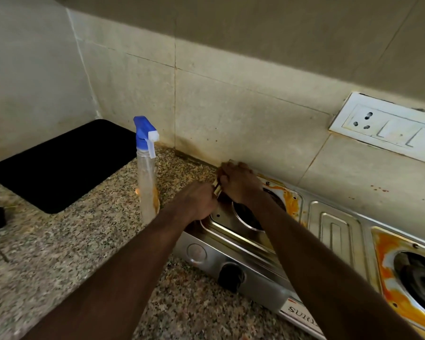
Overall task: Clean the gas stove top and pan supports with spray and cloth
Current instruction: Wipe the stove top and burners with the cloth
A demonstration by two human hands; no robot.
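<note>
On the orange-stained steel stove (334, 229), left hand (198, 202) and right hand (238, 182) curl fingers round a small yellowish object (216, 188)

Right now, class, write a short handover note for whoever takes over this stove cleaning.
Left hand and right hand: fingers curled on a small pale item at the far left corner of the stove; what it is cannot be told.
Spray bottle stands upright on the counter, left of the stove. No cloth in view.
Done: no pan supports seen on the burners.
Left: orange stains around both burners need wiping.
</note>
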